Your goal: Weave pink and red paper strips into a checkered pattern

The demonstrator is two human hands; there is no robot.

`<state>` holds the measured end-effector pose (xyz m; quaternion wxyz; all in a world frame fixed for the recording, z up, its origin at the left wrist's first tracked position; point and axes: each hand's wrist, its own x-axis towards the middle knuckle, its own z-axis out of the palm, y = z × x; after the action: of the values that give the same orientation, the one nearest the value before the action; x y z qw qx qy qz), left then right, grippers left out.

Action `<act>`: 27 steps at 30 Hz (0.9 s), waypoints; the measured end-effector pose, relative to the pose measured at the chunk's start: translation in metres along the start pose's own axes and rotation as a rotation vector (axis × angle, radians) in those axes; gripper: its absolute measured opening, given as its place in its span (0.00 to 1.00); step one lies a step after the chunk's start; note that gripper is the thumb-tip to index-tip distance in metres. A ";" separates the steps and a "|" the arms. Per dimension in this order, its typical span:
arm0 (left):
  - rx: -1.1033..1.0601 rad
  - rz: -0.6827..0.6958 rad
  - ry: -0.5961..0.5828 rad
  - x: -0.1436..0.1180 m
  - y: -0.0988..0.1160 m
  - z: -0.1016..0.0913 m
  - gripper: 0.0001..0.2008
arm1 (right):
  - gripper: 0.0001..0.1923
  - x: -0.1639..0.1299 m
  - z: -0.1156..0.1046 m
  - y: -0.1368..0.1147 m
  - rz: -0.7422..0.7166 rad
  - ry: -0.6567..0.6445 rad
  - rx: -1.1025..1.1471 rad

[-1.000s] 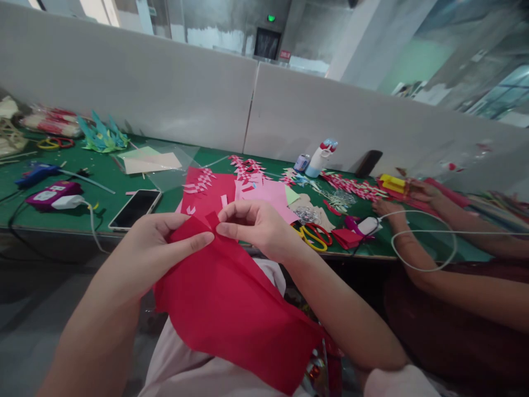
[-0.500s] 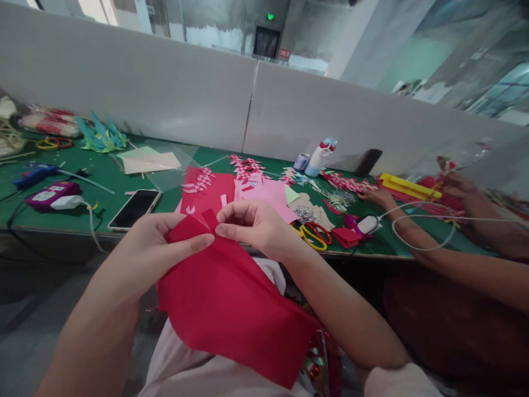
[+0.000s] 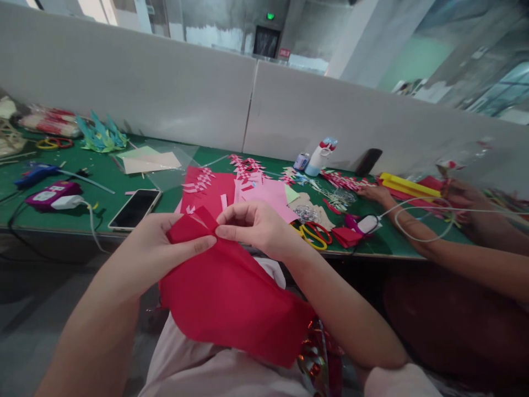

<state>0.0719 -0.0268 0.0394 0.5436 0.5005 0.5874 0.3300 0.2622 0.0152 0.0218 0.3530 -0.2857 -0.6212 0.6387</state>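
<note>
A large sheet of thin red paper [image 3: 231,292] hangs over my lap, in front of the green table [image 3: 103,207]. My left hand [image 3: 161,251] pinches its top edge from the left, thumb on top. My right hand [image 3: 258,226] pinches the same edge from the right, fingertips almost touching the left thumb. Between the two hands the paper's top edge is gathered into small folds.
On the table lie a phone [image 3: 134,208], red and pink paper sheets [image 3: 231,193], yellow and red scissors [image 3: 314,234], a white glue bottle [image 3: 320,157], a purple device with a cable [image 3: 52,194]. At the right, another person's arms [image 3: 433,248] reach over the table near a white cable.
The red sheet has been drawn up a little, its lower edge now higher over my lap. The other person's hands at the right shifted back across the table.
</note>
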 end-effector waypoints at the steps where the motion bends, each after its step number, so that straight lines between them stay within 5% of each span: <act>1: -0.012 0.003 -0.001 -0.001 0.001 0.001 0.15 | 0.11 0.000 0.000 0.000 0.000 0.001 0.002; 27: -0.069 0.072 0.087 0.001 -0.007 0.000 0.18 | 0.12 -0.001 0.000 0.001 -0.028 -0.014 0.016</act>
<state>0.0708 -0.0282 0.0330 0.5223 0.4876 0.5805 0.3906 0.2627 0.0140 0.0212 0.3599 -0.2697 -0.6225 0.6405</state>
